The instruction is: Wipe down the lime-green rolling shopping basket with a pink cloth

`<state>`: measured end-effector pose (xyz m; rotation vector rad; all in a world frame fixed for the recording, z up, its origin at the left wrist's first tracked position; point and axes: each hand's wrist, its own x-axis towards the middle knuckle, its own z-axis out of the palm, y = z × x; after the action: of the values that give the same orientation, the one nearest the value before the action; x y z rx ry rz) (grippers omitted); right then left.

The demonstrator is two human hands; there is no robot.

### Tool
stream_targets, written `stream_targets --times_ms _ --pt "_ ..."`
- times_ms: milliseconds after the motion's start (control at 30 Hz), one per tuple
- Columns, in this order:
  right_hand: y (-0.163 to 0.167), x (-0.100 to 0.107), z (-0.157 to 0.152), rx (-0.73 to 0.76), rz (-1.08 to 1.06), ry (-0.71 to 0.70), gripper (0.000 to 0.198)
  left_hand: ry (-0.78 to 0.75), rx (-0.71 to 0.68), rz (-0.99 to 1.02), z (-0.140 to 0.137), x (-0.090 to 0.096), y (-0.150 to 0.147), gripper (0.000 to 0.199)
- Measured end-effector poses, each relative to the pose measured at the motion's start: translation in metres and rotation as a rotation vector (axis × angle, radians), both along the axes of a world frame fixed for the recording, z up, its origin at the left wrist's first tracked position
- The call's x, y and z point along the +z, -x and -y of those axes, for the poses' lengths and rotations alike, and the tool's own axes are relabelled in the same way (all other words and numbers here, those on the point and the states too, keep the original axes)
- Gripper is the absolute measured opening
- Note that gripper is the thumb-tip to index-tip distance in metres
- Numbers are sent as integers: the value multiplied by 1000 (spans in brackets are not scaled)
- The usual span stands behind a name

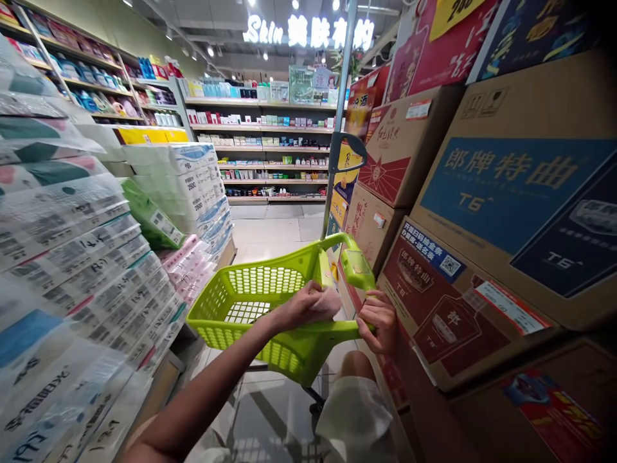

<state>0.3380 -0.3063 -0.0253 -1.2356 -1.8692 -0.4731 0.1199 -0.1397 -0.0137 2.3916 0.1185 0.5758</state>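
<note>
A lime-green plastic shopping cart (284,370) stands in front of me in the aisle, with perforated walls on its basket. My right hand (379,321) is closed around the near right end of its handle (360,273). Over the rear of the basket, my left hand (304,305) is closed on a crumpled pale pink cloth (328,305). The cloth is beside the cart's rear side arm; whether it touches the plastic is unclear. Part of the basket floor is hidden behind my left hand and forearm.
Stacked cardboard cartons (520,173) line the right side closely. Wrapped paper packs (96,251) are piled on the left, with a green pack (152,215) among them. A metal pole (343,83) rises by the cartons. Tiled floor (270,228) leads to stocked shelves (270,151).
</note>
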Motion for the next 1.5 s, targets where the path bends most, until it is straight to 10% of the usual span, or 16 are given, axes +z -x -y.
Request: stream_targets --times_ms 167,433,600,1000,1300,1500 --pt "25 23 13 -290 58 32 15 -71 -141 -71 -17 -2 -27 28" --pt "63 12 6 -355 107 79 20 54 379 133 -73 -30 -69 28" --pt "31 -10 -19 -315 279 -60 33 77 454 133 -85 -41 -76 25" --pt "-23 -24 -60 -400 90 97 13 66 323 102 -98 -56 -85 25" --pt "-43 -38 -81 -361 -19 125 14 239 944 204 -173 -32 -96 22" --pt "-42 -43 -84 -342 -92 127 24 -1 364 65 -93 -46 -126 25"
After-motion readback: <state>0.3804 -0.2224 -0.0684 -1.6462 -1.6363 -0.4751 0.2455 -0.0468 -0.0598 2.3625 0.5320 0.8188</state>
